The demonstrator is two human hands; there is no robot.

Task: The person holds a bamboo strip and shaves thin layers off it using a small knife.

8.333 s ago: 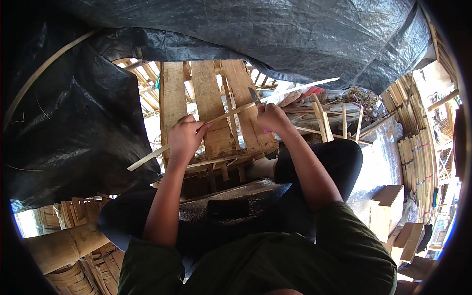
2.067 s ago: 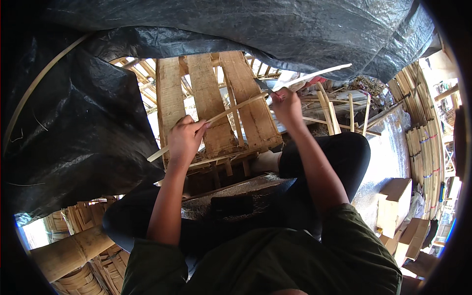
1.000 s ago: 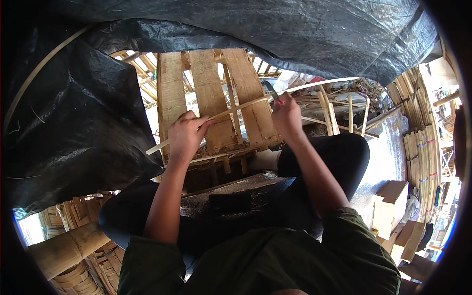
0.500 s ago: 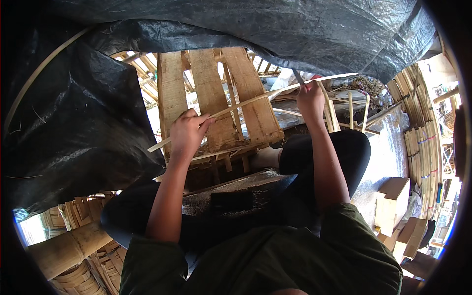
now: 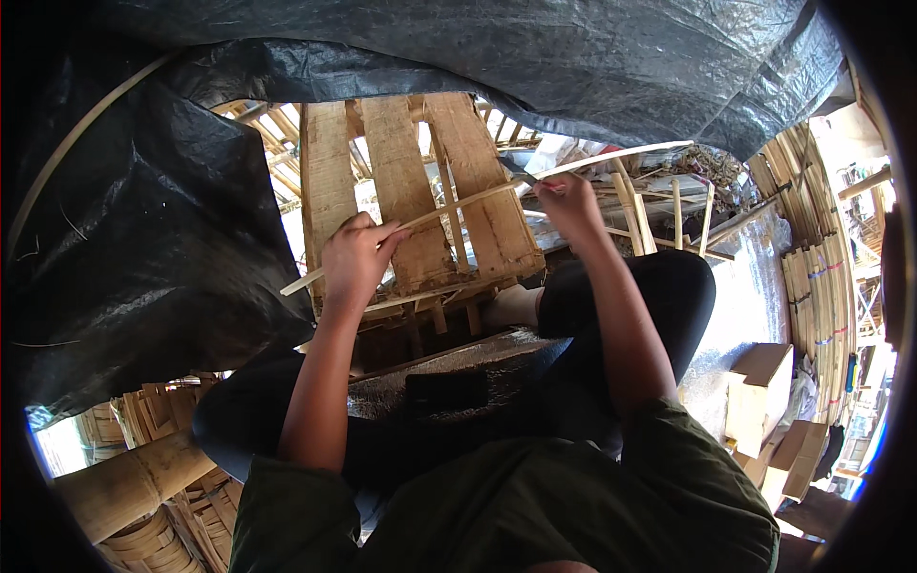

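Note:
A long, thin bamboo strip (image 5: 475, 198) slants across in front of me, its right end higher and slightly bowed. Near its lower left end, my left hand (image 5: 355, 256) is closed around it, thumb and forefinger pinching the top. My right hand (image 5: 570, 202) grips a knife (image 5: 517, 170) whose grey blade points up and left and lies against the strip about mid-length; a bit of red shows at the fingers. Most of the handle is hidden in the fist. Below the strip stands a wooden slatted bench (image 5: 406, 191) with broad planks.
Black plastic sheeting (image 5: 143, 229) hangs at the left and across the top. Thin upright sticks (image 5: 678, 212) stand right of my knee. Cardboard boxes (image 5: 761, 396) and bundled bamboo strips (image 5: 815, 301) are at the right. A thick bamboo pole (image 5: 138, 485) lies lower left.
My right hand has moved left along the bamboo strip, and the knife blade has tipped from upright to leftward. My left hand keeps its grip, almost in the same place.

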